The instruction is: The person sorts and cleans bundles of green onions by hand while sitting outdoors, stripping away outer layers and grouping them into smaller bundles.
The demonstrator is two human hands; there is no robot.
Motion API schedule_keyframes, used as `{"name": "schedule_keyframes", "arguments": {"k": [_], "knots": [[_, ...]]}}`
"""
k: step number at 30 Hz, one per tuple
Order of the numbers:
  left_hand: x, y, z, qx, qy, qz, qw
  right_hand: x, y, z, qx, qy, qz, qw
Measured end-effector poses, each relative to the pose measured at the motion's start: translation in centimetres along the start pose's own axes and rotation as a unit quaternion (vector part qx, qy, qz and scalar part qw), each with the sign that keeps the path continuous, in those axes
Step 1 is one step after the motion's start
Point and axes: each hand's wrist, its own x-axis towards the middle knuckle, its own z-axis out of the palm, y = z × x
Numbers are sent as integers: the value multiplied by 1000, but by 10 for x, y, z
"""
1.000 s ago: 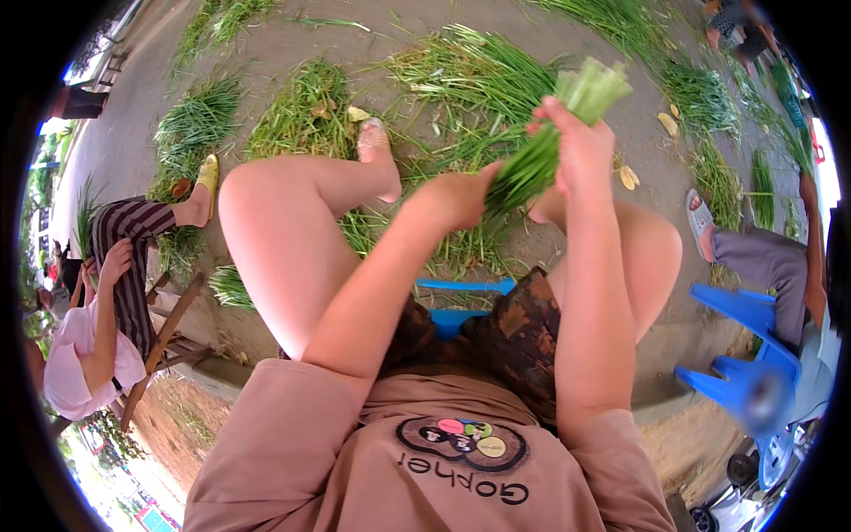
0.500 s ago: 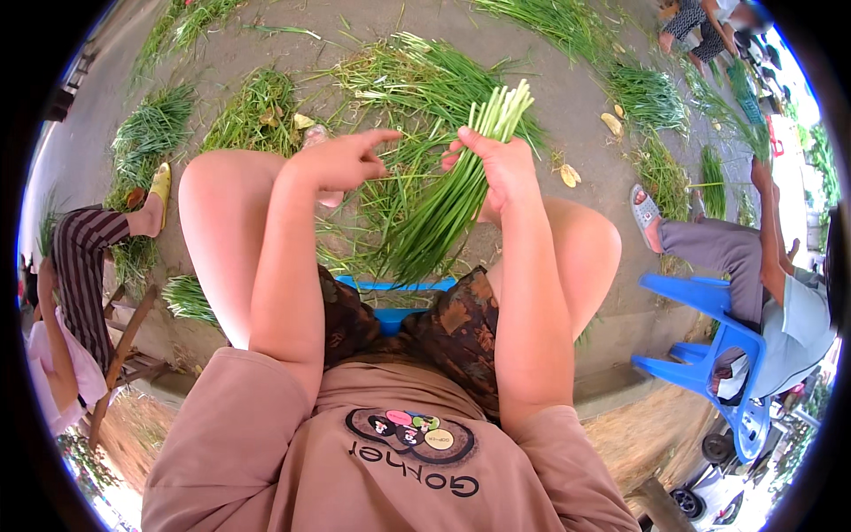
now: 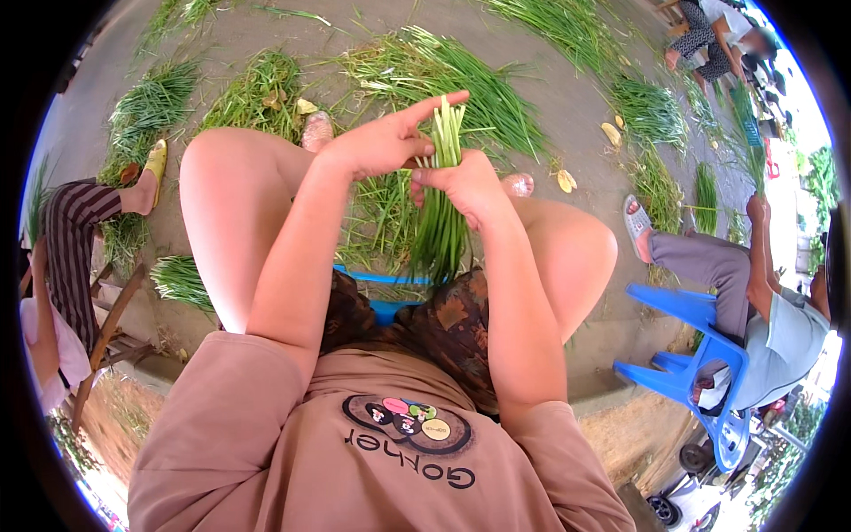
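A bunch of chives (image 3: 443,226) hangs in front of me, pale stem ends up and green leaves drooping toward my lap. Wrapped round its middle is my right hand (image 3: 472,184), thumb across the near side. My left hand (image 3: 377,144) is at the pale stems just above, its index finger stretched out behind them and its thumb against them; the other fingers are curled and partly hidden. Loose chives (image 3: 386,208) lie on the ground between my feet, below both hands.
Beyond my feet lies a big chive pile (image 3: 470,84), with a heap of yellowish trimmings (image 3: 257,93) to its left. A trimmed bundle (image 3: 182,282) rests by my left leg. People sit on both sides, one on a blue plastic chair (image 3: 687,355) at right.
My right hand has brought the bunch left and turned it more upright. My left hand has moved right, from pointing beside the bunch to contact with its pale stems.
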Motion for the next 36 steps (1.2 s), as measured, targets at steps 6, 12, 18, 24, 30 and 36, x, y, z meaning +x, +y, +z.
{"name": "schedule_keyframes", "arguments": {"k": [6,12,18,24,30,36], "knots": [[-1,10,-2,-142,65,15,988,3,-2,-3,83,-81,-4,993],[-6,12,-3,-96,113,-11,989,3,3,4,126,-106,16,986],[-5,18,-1,-65,169,-35,983,4,10,0,146,-79,42,985],[-13,25,-20,-37,251,-62,965,-2,16,-13,31,-3,16,999],[-43,51,-50,278,420,-12,864,2,1,-60,14,206,-48,977],[-58,113,10,234,207,121,942,-6,-6,-58,44,214,-68,973]]}}
